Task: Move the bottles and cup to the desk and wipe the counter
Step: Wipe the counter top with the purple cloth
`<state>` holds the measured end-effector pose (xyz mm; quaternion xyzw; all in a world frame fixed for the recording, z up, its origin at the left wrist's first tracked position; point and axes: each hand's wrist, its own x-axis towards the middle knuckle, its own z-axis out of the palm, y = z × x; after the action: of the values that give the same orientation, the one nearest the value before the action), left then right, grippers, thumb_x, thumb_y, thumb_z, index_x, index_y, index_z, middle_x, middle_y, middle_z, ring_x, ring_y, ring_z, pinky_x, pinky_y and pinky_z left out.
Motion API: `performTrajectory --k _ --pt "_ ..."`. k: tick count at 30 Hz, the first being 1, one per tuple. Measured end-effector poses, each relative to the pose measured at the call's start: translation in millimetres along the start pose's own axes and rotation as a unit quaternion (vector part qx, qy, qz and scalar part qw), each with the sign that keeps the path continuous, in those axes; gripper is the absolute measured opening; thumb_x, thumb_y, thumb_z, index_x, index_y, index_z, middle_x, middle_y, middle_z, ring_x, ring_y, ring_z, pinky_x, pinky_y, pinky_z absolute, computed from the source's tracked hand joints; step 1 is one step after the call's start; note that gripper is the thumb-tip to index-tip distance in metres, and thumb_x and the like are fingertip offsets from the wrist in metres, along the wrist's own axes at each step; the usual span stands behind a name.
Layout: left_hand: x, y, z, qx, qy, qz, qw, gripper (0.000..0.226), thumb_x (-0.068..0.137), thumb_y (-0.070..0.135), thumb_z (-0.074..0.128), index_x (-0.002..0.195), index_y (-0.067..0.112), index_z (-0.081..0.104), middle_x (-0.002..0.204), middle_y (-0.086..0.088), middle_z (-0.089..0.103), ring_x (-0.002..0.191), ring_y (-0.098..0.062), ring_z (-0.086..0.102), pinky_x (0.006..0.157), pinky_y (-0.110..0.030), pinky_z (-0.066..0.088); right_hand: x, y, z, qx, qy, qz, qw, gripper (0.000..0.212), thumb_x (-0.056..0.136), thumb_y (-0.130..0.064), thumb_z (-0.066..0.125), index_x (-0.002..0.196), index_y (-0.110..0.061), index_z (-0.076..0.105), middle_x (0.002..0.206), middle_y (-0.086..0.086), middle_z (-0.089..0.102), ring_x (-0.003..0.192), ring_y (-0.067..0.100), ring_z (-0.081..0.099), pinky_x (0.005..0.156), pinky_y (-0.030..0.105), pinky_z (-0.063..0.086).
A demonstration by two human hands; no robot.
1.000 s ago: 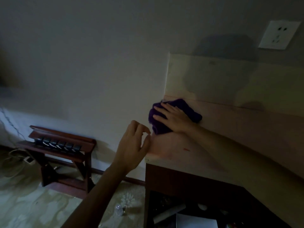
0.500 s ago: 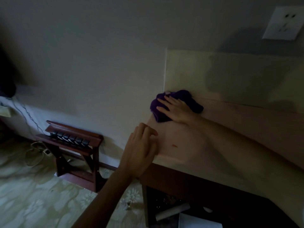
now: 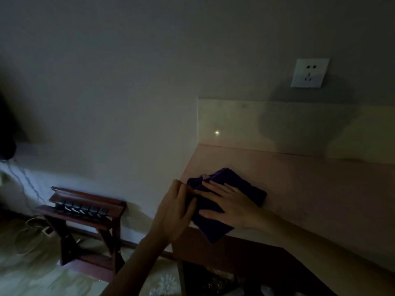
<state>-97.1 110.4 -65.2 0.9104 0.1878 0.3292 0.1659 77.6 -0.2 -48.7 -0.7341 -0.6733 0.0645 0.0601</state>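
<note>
I am pressing my right hand (image 3: 229,207), fingers flat, on the purple cloth (image 3: 239,189) at the table (image 3: 310,189) front-left corner. My left hand (image 3: 176,207), fingers straight, is touching the cloth's left edge; the unwiped table lies rightward.

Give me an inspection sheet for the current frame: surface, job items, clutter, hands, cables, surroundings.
Surface: pale counter with low backsplash; dim light, dirt hard to judge.
Job items: purple cloth at the counter's left front corner, one corner hanging over the edge; no bottles or cup seen.
Clutter: pale items on the shelf under the counter, too dark to identify.
Hands: right hand flat on the cloth, fingers spread; left hand at the counter's left edge, fingers straight against the cloth.
Cables: wire on the wall at far left; cord and white power strip on the floor.
Surroundings: wall socket, nothing plugged in; dark wooden rack on patterned floor.
</note>
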Motion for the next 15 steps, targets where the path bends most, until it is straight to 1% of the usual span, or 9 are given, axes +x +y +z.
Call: performTrajectory --k 3,5,7,9,12,13,15 --pt "2.7 11.0 8.4 0.005 0.008 0.022 1.000 0.019 0.097 0.037 0.044 0.101 0.020 0.051 0.103 0.006 0.044 0.085 -0.010 0.050 0.074 -0.029 0.047 33.5 19.6 -9.9 0.009 -0.001 0.020 1.000 0.065 0.089 -0.073 0.016 0.150 -0.049 0.008 0.162 -0.019 -0.002 0.148 0.002 -0.002 0.119 0.034 -0.003" --pt "4.1 22.2 12.8 0.001 -0.007 0.031 0.999 0.024 0.095 0.040 0.043 0.104 0.020 0.052 0.105 0.004 0.046 0.088 -0.011 0.049 0.076 -0.026 0.044 67.4 39.8 -14.4 0.025 0.009 0.037 0.999 0.073 0.084 -0.078 0.014 0.150 -0.048 0.012 0.162 -0.016 0.002 0.149 0.005 0.001 0.120 0.037 0.001" --pt "6.7 32.5 19.8 0.020 -0.046 0.055 0.997 0.029 0.094 0.043 0.041 0.108 0.020 0.052 0.109 0.004 0.046 0.091 -0.011 0.048 0.079 -0.026 0.042 104.6 58.1 -17.3 0.021 0.004 0.052 0.998 0.081 0.078 -0.084 0.011 0.150 -0.047 0.012 0.163 -0.015 0.002 0.150 0.008 0.003 0.121 0.040 0.005" --pt "10.1 43.9 29.5 0.051 -0.074 0.069 0.994 0.030 0.095 0.044 0.040 0.112 0.022 0.050 0.113 0.005 0.043 0.094 -0.010 0.046 0.082 -0.029 0.043 135.9 72.1 -18.7 0.007 -0.005 0.064 0.998 0.084 0.076 -0.085 0.010 0.151 -0.046 0.010 0.163 -0.014 0.001 0.151 0.011 0.003 0.121 0.042 0.006" --pt "10.2 59.2 45.8 0.076 -0.085 0.068 0.991 0.026 0.097 0.045 0.038 0.110 0.025 0.048 0.113 0.005 0.044 0.093 -0.013 0.044 0.081 -0.034 0.042 166.2 89.2 -24.3 -0.003 -0.011 0.059 0.998 0.076 0.084 -0.078 0.014 0.152 -0.044 0.008 0.163 -0.011 0.001 0.151 0.013 0.004 0.120 0.042 0.006" --pt "8.9 63.1 50.3 0.092 -0.086 0.069 0.990 0.026 0.098 0.045 0.036 0.110 0.026 0.048 0.113 0.005 0.044 0.093 -0.014 0.044 0.080 -0.034 0.041 173.3 95.1 -27.3 -0.004 -0.008 0.051 0.999 0.076 0.085 -0.078 0.013 0.152 -0.044 0.008 0.164 -0.010 0.001 0.151 0.013 0.004 0.120 0.042 0.007" --pt "7.0 67.0 57.2 0.116 -0.084 0.064 0.988 0.032 0.100 0.048 0.031 0.117 0.029 0.049 0.116 0.006 0.046 0.096 -0.014 0.046 0.083 -0.034 0.040 184.3 107.9 -29.4 -0.009 -0.009 0.032 0.999 0.089 0.073 -0.085 0.002 0.152 -0.044 0.007 0.164 -0.010 0.001 0.151 0.014 0.004 0.120 0.044 0.008"
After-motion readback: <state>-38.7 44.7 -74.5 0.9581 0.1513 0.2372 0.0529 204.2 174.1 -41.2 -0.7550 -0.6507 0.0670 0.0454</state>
